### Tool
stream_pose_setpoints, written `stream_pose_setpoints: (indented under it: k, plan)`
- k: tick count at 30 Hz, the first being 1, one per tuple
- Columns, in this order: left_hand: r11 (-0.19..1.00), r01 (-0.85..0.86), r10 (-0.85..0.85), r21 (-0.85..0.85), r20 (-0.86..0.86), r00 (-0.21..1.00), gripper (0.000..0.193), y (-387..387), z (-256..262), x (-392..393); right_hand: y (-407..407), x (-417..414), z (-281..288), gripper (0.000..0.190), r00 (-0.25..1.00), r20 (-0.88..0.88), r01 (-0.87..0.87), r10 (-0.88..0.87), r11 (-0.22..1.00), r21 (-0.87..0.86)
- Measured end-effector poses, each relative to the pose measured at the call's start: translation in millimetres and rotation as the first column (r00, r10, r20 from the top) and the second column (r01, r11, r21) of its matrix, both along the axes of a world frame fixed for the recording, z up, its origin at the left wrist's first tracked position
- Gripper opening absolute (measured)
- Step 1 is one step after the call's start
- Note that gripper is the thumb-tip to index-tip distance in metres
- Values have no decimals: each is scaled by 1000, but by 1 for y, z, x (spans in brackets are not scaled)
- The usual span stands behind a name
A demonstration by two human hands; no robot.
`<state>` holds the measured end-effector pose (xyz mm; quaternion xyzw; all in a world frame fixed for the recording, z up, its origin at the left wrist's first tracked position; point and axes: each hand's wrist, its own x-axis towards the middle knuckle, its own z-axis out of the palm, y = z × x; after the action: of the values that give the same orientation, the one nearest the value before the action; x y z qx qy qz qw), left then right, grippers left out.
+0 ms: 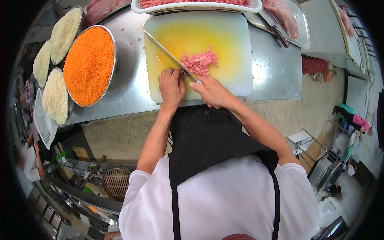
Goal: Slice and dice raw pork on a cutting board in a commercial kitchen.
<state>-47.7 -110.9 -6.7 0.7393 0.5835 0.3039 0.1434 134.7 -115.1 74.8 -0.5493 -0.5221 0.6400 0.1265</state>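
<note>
A long-bladed kitchen knife (168,53) slants over a yellow-stained white cutting board (231,69), its tip toward the board's far left edge. My right hand (215,91) grips it at the handle end, near the board's front edge. My left hand (172,85) rests on the board just left of the blade, fingers curled under and close to the steel. Whether anything lies beneath those fingers is hidden. Beyond the blade, on its right side, sits a small heap of diced pink raw meat (201,62), with a few loose bits around it.
A white basket (196,9) of diced meat stands behind the board. At right, a second knife (279,34) lies on a tray (304,40) beside a raw meat piece (283,18). Bowls of chopped orange food (90,66) and white food (55,97) stand left on the metal table (129,90).
</note>
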Motion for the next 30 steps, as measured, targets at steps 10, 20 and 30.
stream_pose_setpoints:
  k: [10, 20, 30]
  plan:
    - [993, 90, -87, -81, 36, 996, 16, 8, 6, -8, 7, -11, -7, 40, 999, -39, 35, -34, 999, 22]
    - [997, -33, 52, -76, 268, 962, 16, 43, 4, 6, -21, 56, 31, 43, 979, 63, 187, -194, 978, 96]
    - [981, -158, 99, 111, 413, 906, 18, 43, 56, 29, -47, 101, 35, 24, 865, 488, -167, -118, 849, 501]
